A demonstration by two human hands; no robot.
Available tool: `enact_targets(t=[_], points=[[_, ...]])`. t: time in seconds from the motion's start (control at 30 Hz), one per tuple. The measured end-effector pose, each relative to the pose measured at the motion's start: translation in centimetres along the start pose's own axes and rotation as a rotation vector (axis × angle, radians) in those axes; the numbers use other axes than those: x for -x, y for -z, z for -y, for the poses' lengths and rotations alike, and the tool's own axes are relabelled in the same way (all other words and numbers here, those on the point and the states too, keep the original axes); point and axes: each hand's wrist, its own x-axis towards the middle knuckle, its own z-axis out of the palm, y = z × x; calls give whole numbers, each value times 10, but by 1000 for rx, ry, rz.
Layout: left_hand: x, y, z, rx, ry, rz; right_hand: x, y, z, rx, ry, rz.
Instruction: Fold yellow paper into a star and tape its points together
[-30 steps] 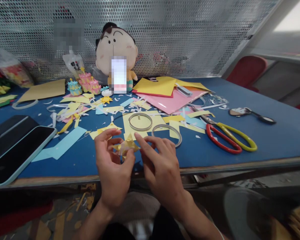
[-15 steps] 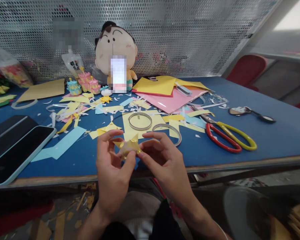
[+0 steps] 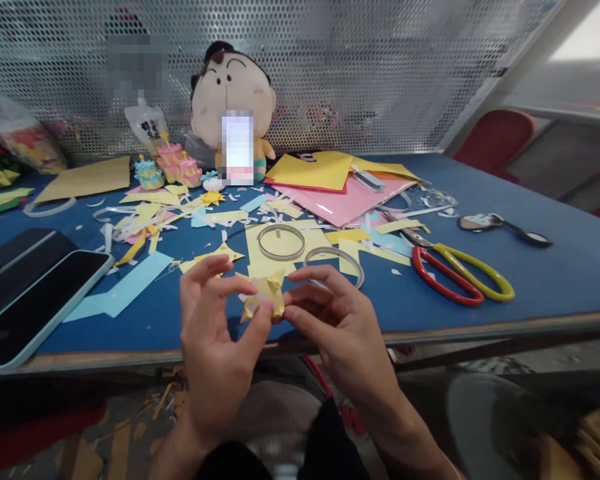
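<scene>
Paper star [image 3: 266, 297] turned between left hand [image 3: 223, 340] and right hand [image 3: 347, 337], pieces [image 3: 39, 148] in bag [image 3: 16, 115]

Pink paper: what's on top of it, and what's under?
On the pink paper: yellow sheets, a red sheet mostly hidden beneath them, a silver tool. What's under the pink paper is covered; can't tell.

left hand [image 3: 217, 357], right hand [image 3: 353, 337], 2 thumbs [image 3: 257, 330] inward
</scene>
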Motion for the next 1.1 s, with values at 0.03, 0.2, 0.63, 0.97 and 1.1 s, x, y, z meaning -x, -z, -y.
enact_targets(t=[0.03,0.2,0.63,0.97,1.1], points=[[0,2,1,-104,-64,-2,1,0,0,10,20,-12],[0,11,1,-437,-364,36,5,-1,3,174,105,-78],[-5,15,1,-568,-622,153,5,-2,4,438,230,-105],[-9,17,3,-610,-703,239,5,2,2,491,275,-70],[-8,16,3,-616,-713,236,5,3,2,469,271,-56]])
